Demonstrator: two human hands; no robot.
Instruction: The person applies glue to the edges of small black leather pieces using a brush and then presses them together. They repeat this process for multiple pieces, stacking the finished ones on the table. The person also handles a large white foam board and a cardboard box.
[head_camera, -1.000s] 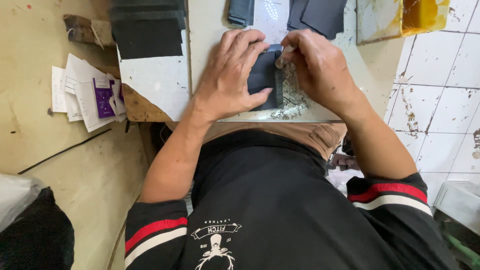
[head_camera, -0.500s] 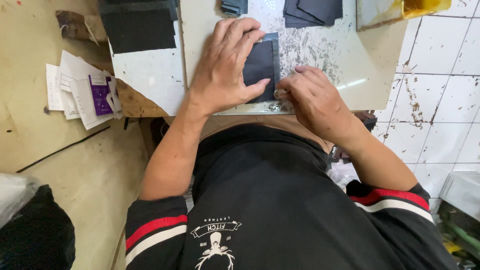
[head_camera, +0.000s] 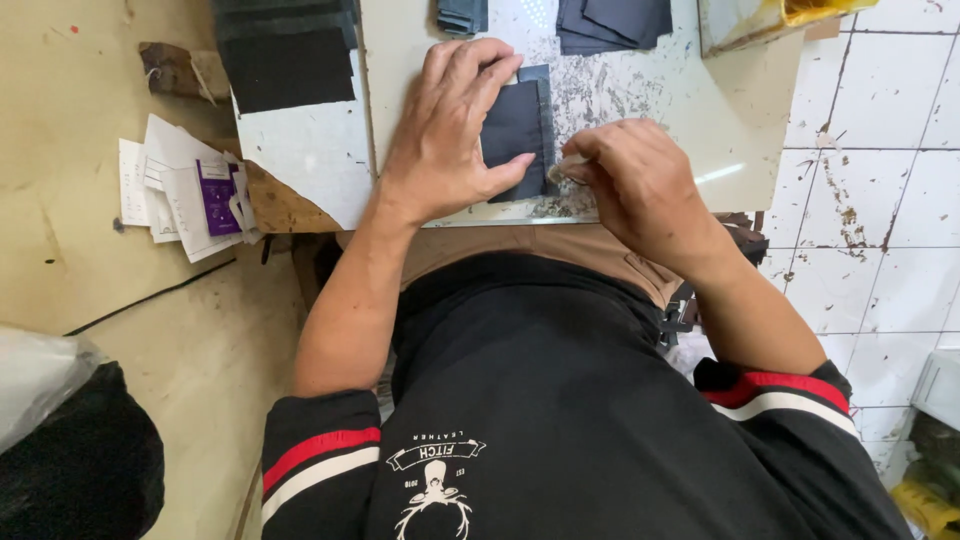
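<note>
My left hand (head_camera: 450, 130) lies flat, fingers spread, pressing down a dark navy rectangular piece (head_camera: 518, 130) on a pale, stained work slab (head_camera: 640, 90). My right hand (head_camera: 635, 185) is closed around a small brush-like tool (head_camera: 562, 170), whose tip touches the lower right edge of the dark piece. Most of the tool is hidden inside the fist.
More dark pieces (head_camera: 610, 20) are stacked at the slab's far edge. A pile of black sheets (head_camera: 285, 55) lies on a white board (head_camera: 310, 150) to the left. Loose paper slips (head_camera: 185, 190) sit on the wooden floor. A yellow container (head_camera: 800, 15) stands far right, beside the tiled floor.
My right hand has slid down the right edge of the dark piece, from its upper end toward its lower corner. My left hand has stayed pressed on the piece.
</note>
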